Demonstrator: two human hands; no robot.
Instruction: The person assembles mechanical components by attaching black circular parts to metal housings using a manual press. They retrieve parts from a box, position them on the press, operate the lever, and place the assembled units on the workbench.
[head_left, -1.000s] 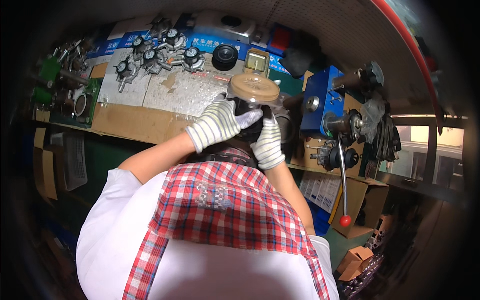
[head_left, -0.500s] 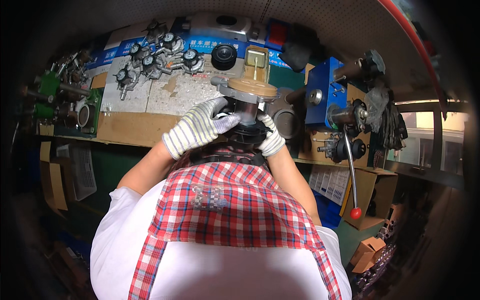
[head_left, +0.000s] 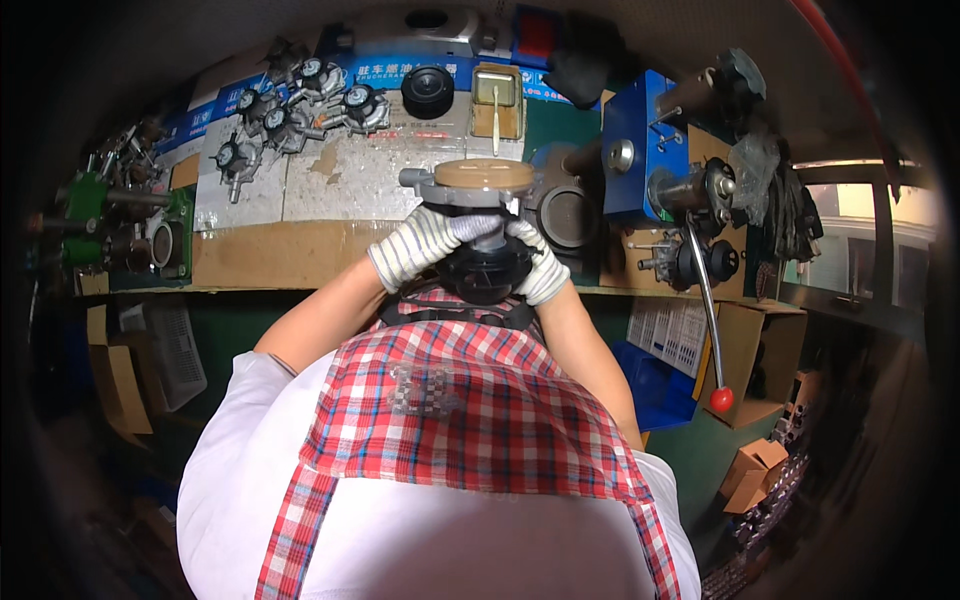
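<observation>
In front of my chest I hold a round metal assembly [head_left: 470, 195] with both hands. It has a grey flanged ring with a side stub, a tan disc [head_left: 485, 174] on top, and a narrower neck leading down to a black round part [head_left: 487, 270]. My left hand [head_left: 418, 245], in a striped knit glove, is closed on its left side, thumb across the neck. On the opposite side, my right hand [head_left: 541, 268], gloved alike, is closed around the black part. Some of its fingers are hidden behind the assembly.
Several small metal carburetor-like units [head_left: 278, 120] lie on the bench's back left. Behind my hands are a black round part [head_left: 427, 92] and a rectangular tray with a brush [head_left: 497, 105]. At right stands a blue press [head_left: 635, 150] with a red-knobbed lever [head_left: 720, 399]; a green fixture [head_left: 85, 220] is far left.
The bench scene has shifted a little to the left in view. The assembly stays in both hands, and its black lower part now shows rounder and more fully.
</observation>
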